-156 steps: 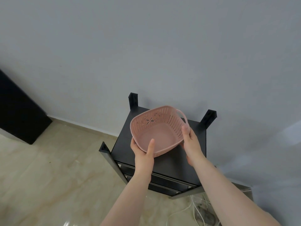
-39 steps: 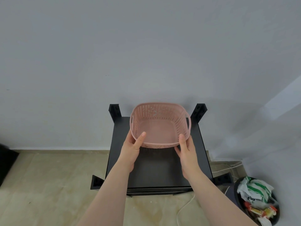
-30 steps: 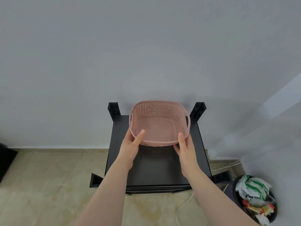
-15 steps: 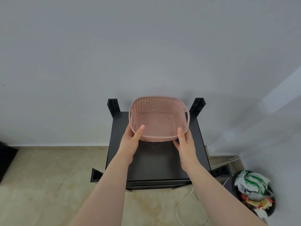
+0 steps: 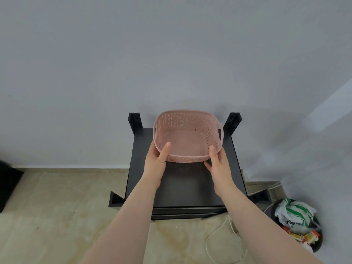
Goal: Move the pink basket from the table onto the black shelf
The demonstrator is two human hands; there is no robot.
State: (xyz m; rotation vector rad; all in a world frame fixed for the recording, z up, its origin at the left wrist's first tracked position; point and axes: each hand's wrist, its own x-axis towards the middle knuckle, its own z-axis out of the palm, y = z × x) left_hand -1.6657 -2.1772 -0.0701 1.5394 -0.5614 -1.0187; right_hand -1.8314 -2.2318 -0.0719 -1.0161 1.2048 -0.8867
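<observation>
Pink basket (image 5: 187, 138) over black shelf (image 5: 182, 185) — 2 hands (left hand (image 5: 155, 162), right hand (image 5: 219, 164)) pinching rim; trash bin (image 5: 297, 223), cable (image 5: 222, 242) beside.

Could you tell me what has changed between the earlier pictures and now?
The pink basket was turned square to the black shelf and carried toward the wall, over the shelf's back half. Both the left hand and right hand kept their grip on its near rim. The basket stays empty.

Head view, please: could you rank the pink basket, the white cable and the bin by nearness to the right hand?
1. Pink basket: held by the right hand, over the black shelf.
2. White cable: on the floor below, front of the shelf.
3. Bin: floor, far right corner.
</observation>
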